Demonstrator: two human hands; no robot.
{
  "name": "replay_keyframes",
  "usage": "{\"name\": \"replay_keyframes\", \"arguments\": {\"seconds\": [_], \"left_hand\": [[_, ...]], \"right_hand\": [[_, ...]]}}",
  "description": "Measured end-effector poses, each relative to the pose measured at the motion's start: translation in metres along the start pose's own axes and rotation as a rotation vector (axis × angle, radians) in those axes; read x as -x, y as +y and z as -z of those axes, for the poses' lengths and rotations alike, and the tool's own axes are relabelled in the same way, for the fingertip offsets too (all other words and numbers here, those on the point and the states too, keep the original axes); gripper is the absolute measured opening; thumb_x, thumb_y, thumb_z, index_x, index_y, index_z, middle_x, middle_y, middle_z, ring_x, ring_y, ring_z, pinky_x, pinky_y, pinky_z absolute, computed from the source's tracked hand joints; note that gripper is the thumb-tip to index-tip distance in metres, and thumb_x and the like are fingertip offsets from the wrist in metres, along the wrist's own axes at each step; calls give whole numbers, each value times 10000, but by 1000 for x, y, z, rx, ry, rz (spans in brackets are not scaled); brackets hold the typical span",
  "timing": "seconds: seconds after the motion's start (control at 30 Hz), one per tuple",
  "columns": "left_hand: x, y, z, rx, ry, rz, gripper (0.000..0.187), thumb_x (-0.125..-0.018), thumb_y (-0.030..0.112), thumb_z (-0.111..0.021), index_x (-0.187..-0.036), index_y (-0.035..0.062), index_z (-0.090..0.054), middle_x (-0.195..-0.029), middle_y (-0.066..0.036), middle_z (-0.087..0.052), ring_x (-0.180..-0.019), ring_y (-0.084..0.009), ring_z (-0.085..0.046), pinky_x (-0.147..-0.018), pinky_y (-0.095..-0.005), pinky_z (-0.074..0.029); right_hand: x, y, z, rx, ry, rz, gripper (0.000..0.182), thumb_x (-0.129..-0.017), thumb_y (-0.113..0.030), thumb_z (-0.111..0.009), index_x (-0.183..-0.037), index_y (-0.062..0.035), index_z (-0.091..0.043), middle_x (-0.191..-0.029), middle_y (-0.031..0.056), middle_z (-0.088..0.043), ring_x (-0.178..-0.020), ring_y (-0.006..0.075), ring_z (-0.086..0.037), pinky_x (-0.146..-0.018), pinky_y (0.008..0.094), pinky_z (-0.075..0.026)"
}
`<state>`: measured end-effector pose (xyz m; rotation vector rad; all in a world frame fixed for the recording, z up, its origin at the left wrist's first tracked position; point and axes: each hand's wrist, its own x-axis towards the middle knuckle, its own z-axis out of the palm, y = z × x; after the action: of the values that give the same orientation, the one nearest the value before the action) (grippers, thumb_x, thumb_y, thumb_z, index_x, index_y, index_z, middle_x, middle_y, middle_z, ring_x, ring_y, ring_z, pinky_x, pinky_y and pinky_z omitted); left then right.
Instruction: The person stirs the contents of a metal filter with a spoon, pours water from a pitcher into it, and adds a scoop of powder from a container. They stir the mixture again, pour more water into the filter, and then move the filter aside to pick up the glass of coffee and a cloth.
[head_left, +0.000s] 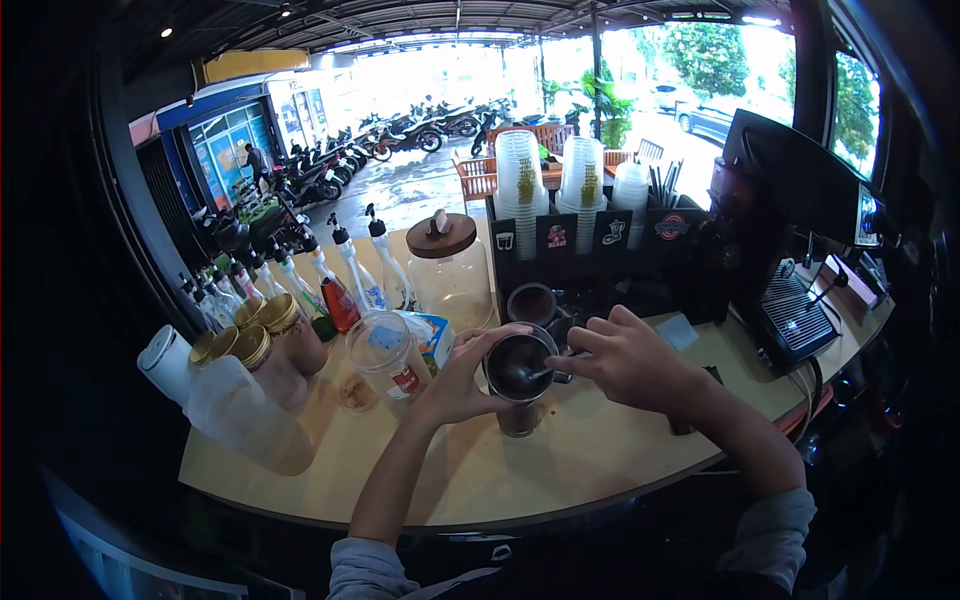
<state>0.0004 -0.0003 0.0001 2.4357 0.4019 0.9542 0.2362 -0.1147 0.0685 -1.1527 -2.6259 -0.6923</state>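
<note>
A metal cup (519, 366) with dark liquid in it is at the middle of the counter, its open top facing me. My left hand (466, 375) is wrapped round the cup's left side. The fingers of my right hand (625, 360) are pinched on a thin spoon (541, 374), whose lower end dips into the liquid. Just below the cup, a glass (519, 420) with brown contents shows in part. To the left of my left hand stands a clear plastic jar (385, 352) with a red label.
Pump bottles (337, 300), gold-lidded jars (253, 350) and a clear pitcher (245, 412) stand at the left. Behind are a wooden-lidded glass jar (450, 275) and stacked plastic cups (519, 180) in a black holder. A coffee machine (797, 312) is at the right.
</note>
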Motion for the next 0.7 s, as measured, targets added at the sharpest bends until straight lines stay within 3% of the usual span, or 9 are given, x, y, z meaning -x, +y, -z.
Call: {"name": "replay_keyframes", "arguments": {"seconds": [0.53, 0.63, 0.7], "left_hand": [[0, -4, -2, -56, -23, -10, 888, -573, 241, -878, -1361, 219, -470, -1363, -24, -540, -1224, -265, -486, -1092, -406, -287], [0, -4, -2, -54, -30, -21, 886, -575, 248, -878, -1360, 212, -469, -1364, -29, -539, -1235, -260, -491, -1094, -405, -284], [-1, -2, -3, -71, -17, -23, 880, -581, 253, -877, -1358, 200, -467, -1365, -33, -538, -1240, -246, -502, -1099, -408, -275]], "right_hand": [[-10, 3, 3, 27, 42, 5, 360, -732, -132, -684, -1069, -252, -723, -883, -40, -545, -840, 117, -519, -774, 313, -350], [-13, 4, 12, 63, 20, -37, 315, -736, -143, -676, -1030, -237, -737, -877, -37, -545, -823, 124, -517, -778, 321, -351], [-15, 3, 3, 45, 89, 39, 188, -764, -166, -639, -925, -202, -729, -866, -19, -537, -859, 131, -541, -762, 325, -359]]}}
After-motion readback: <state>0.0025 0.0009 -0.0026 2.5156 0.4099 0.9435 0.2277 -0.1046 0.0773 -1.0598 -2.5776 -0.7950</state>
